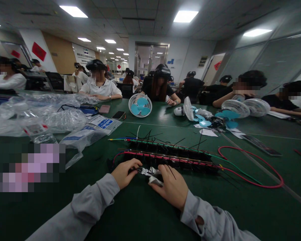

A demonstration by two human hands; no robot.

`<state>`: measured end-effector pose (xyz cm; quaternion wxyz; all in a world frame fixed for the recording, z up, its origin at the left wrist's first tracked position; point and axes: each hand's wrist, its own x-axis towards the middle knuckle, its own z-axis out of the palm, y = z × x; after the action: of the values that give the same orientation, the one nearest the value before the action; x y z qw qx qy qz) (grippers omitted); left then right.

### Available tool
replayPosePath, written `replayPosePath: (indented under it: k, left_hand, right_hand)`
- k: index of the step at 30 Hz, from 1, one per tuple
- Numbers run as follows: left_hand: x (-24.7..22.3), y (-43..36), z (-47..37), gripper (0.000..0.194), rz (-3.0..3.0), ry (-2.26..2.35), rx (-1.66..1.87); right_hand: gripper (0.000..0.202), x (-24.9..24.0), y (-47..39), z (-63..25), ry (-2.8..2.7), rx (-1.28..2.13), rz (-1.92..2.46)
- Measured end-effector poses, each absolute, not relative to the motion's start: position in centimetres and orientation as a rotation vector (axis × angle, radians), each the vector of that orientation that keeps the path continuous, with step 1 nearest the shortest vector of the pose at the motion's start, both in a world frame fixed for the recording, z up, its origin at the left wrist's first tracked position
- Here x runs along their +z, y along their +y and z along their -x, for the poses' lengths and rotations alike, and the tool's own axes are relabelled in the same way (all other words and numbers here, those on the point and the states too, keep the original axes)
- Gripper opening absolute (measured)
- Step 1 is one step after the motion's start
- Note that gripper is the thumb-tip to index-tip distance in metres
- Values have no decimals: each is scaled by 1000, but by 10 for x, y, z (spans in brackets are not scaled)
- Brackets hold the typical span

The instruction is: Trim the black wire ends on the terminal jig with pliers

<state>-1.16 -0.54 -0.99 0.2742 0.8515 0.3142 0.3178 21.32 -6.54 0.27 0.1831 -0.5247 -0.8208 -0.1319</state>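
Observation:
My right hand [174,185] is wrapped round the white handles of a pair of cutting pliers [155,181], whose head points left. My left hand [125,172] is closed in a pinch close to the tip of the pliers; what lies between its fingertips is too small to make out. Just beyond both hands lies a long black wire harness [170,157], with red and green wires along it and several thin black cable ties sticking up. A red cable [282,179] loops out from its right end.
Plastic bags [90,132] lie on the left of the green table [130,217]. Beyond the harness are a phone [118,115], an upright fan with blue blades [140,105] and several fan parts [205,117]. Other people sit across the table.

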Motion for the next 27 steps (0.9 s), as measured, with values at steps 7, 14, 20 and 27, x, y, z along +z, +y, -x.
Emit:
replayPosePath:
  k: [7, 14, 20, 27]
  left_hand:
    - [-10, -6, 11, 32, -2250, 843, 848]
    - [-10, -6, 11, 33, -2223, 822, 854]
    - [-12, -5, 11, 32, -2211, 815, 859]
    - [-10, -6, 11, 32, -2211, 816, 848]
  right_hand:
    - [29, 2, -66, -214, -2338, -376, 1463]
    - [28, 2, -65, -215, -2340, -372, 1430]
    - [28, 4, -65, -215, -2348, -356, 1424]
    - [26, 5, -66, -215, -2355, -355, 1425]
